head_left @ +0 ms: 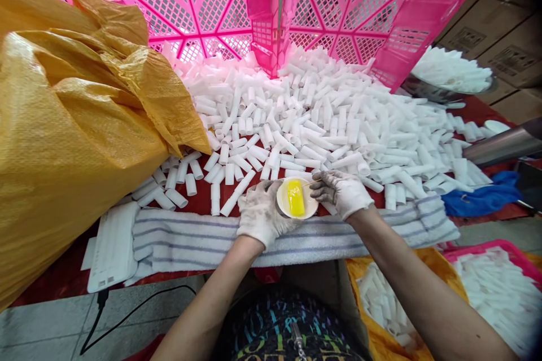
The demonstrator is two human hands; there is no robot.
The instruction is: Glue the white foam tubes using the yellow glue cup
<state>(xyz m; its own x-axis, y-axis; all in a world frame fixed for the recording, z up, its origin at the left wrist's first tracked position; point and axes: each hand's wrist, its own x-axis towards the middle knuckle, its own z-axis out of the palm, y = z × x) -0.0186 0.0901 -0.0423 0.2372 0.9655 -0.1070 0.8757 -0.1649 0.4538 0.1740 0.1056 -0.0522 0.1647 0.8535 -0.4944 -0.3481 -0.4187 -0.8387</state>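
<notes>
My left hand (259, 213), in a dirty white glove, holds a small round cream dish (283, 201) with a yellow block (295, 198) lying in it. My right hand (341, 190), also gloved, pinches a thin stick whose tip reaches over the dish's upper rim. Both hands hover above a striped grey towel (190, 237) at the table's front edge. Just beyond them a large heap of short white tubes (313, 118) covers the red table.
A big yellow woven sack (71, 124) fills the left. Pink plastic crates (271, 5) stand behind the heap. A metal bowl of tubes (449, 76), a blue cloth (483, 197), a white power strip (112, 248) and a pink tray of tubes (499, 282) lie around.
</notes>
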